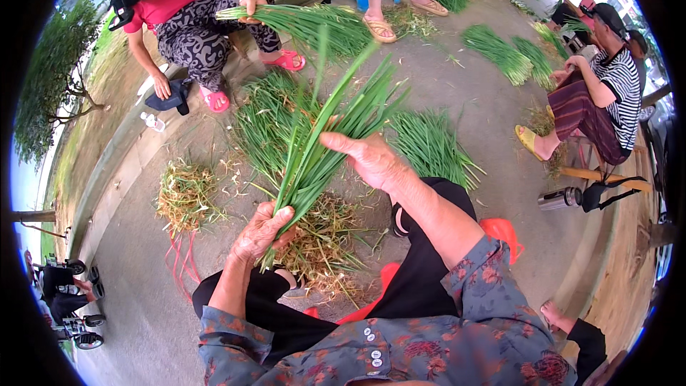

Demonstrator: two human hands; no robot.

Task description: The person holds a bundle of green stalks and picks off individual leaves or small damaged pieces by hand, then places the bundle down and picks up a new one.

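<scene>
A bunch of long green chives slants up and to the right in front of me. My left hand is closed round its lower end, thumb on top. My right hand is at the upper leaves, thumb across some blades; its fingertips are partly hidden behind them. The leaf tips are a little blurred. Beneath the bunch, between my feet, lies a heap of dry yellowish trimmings. Just beyond it is a loose pile of untidy chives. To the right of my right hand lies a neater pile of chives.
A second trimmings heap and pink string lie to the left. Far left, a seated person holds another chive bunch. More chive bundles lie far right, near a person in stripes. A metal thermos stands at right.
</scene>
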